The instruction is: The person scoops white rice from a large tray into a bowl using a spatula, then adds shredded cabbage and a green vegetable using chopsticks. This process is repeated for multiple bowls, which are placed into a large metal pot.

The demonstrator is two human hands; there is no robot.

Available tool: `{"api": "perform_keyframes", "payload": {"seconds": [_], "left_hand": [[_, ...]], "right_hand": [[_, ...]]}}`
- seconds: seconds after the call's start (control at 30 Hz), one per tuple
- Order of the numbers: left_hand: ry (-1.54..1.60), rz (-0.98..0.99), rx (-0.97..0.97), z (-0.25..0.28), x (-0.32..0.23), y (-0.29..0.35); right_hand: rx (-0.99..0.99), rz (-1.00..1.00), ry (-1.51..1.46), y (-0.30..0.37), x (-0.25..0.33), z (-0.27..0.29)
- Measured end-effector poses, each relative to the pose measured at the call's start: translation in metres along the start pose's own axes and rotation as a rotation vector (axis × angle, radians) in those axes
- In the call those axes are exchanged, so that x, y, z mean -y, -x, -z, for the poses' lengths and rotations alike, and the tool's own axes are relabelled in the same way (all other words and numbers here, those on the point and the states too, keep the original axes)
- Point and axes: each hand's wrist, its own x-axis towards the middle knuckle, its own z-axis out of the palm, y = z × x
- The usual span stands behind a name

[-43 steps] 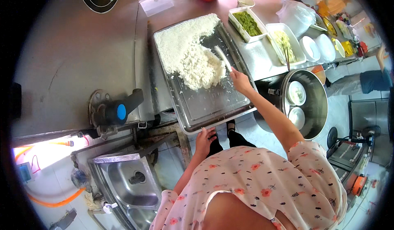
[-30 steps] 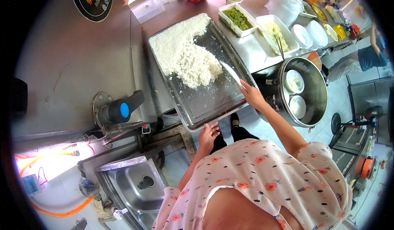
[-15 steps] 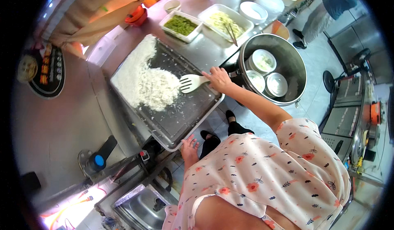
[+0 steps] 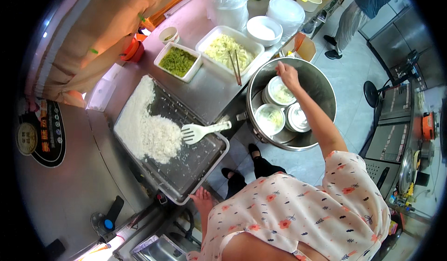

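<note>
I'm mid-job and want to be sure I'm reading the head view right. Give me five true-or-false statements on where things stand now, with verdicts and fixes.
1. The left hand is at the near edge of the tray. True.
2. The right hand holds the spatula. False: the spatula lies on the tray, and the right hand is over the pot.
3. Chopsticks rest in the container of pale shreds. True.
4. The pot contains no bowls. False: at least three bowls are in it.
5. The white heap covers the whole tray. False: part of the tray is bare.
</note>
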Motion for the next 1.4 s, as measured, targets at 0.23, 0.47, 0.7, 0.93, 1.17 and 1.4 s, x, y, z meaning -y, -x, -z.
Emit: {"api": "perform_keyframes", "payload": {"seconds": [0.23,0.47,0.7,0.93,1.17,1.4], "left_hand": [[0.003,0.098,-0.095,0.000,0.050,0.009],[-0.059,0.162,0.002,-0.001,0.063,0.013],[-0.060,0.187,0.068,-0.010,0.080,0.001],[-0.092,0.040,0.205,-0.052,0.061,0.029],[-0.167,0.095,0.059,-0.077,0.056,0.042],[-0.089,0.104,-0.002,-0.066,0.062,0.044]], "right_hand": [[-0.076,0.367,0.380,-0.120,-0.007,-0.018],[0.240,0.420,0.647,-0.170,-0.021,-0.035],[0.229,0.440,0.588,-0.199,-0.039,-0.020],[0.424,0.298,0.439,-0.216,-0.019,-0.009],[0.383,0.219,-0.038,-0.201,-0.013,0.005],[0.289,0.367,0.163,-0.173,0.046,0.014]]}}
